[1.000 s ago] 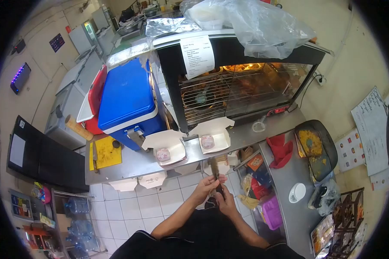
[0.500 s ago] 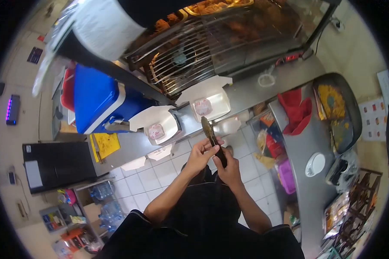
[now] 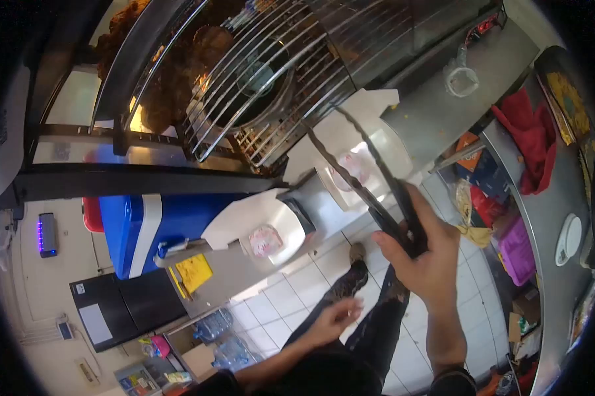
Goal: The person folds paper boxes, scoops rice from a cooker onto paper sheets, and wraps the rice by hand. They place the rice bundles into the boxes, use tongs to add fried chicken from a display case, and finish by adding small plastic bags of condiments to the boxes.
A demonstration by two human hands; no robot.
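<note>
My right hand (image 3: 423,254) grips a pair of long dark tongs (image 3: 370,178), raised with the tips spread and pointing up toward the wire rack (image 3: 258,86) of the glass warming cabinet, where pieces of fried chicken (image 3: 179,72) sit. My left hand (image 3: 335,319) hangs low over the tiled floor, fingers apart, holding nothing. Under the tongs, two open white takeaway boxes (image 3: 261,231) (image 3: 350,158) rest on the steel counter (image 3: 436,112), each with a pink-wrapped portion inside.
A blue cooler (image 3: 139,221) stands left of the boxes. A red cloth (image 3: 528,142) and a dark tray of yellow food (image 3: 564,92) lie on the right-hand counter, with a white lid (image 3: 568,237) further along. Water bottles (image 3: 221,336) stand below.
The view has swung up close to the cabinet. My right hand lifted the tongs and opened them toward the rack. My left hand let go of them and dropped down.
</note>
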